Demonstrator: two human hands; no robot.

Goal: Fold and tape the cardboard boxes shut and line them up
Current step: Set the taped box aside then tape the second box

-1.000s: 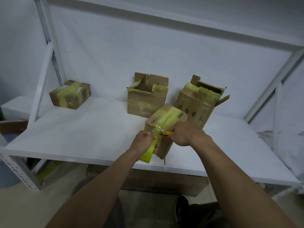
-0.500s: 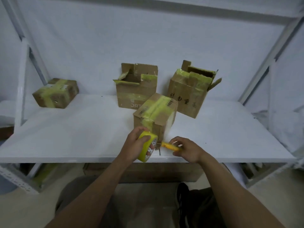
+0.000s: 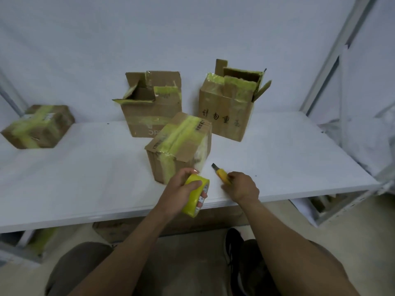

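Observation:
A closed cardboard box point(image 3: 179, 144) with yellow tape across its top stands near the front of the white shelf point(image 3: 85, 178). My left hand point(image 3: 181, 189) grips a yellow tape roll point(image 3: 195, 195) just in front of that box. My right hand point(image 3: 241, 185) holds a yellow utility knife point(image 3: 221, 174), blade out, right of the box. Behind stand two open boxes: a middle one point(image 3: 151, 105) with raised flaps and a right one point(image 3: 228, 107) with handwriting. A taped box point(image 3: 38, 127) lies far left.
Metal shelf uprights point(image 3: 324, 69) rise at the right. Crumpled white plastic point(image 3: 367, 144) lies at the shelf's right end. Flat cardboard point(image 3: 119, 229) sits under the shelf. My knee point(image 3: 79, 265) and black shoe point(image 3: 235, 246) are below.
Both hands drew back from the near box toward the shelf's front edge. The tape strip is cut, and the roll now sits free in my left hand. The camera tilted down.

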